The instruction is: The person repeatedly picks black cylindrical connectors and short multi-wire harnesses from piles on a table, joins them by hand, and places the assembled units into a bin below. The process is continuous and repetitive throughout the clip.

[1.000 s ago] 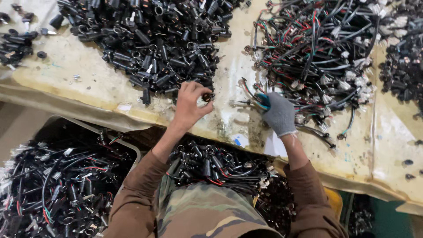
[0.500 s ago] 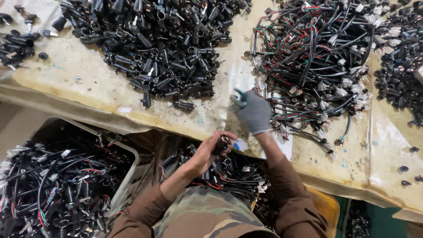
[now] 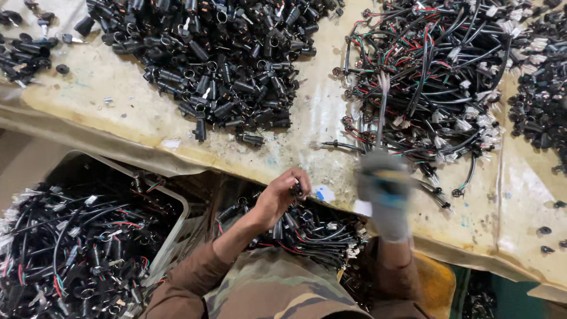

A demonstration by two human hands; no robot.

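Left hand (image 3: 282,198) was bare, fingers pinched around a small black connector part (image 3: 296,189) at the table's (image 3: 118,112) near edge, just above the wired pieces heaped in the lap (image 3: 307,230). Right hand (image 3: 383,183) wore a grey glove and was motion-blurred — it gripped a black cable (image 3: 383,100) running up into the tangle of red, green and black wire harnesses (image 3: 437,77). Big heap of loose black connector housings (image 3: 224,59) lay well apart, up-left on the table. A bin of wired assemblies (image 3: 77,236) sat lower left — beside the left sleeve.
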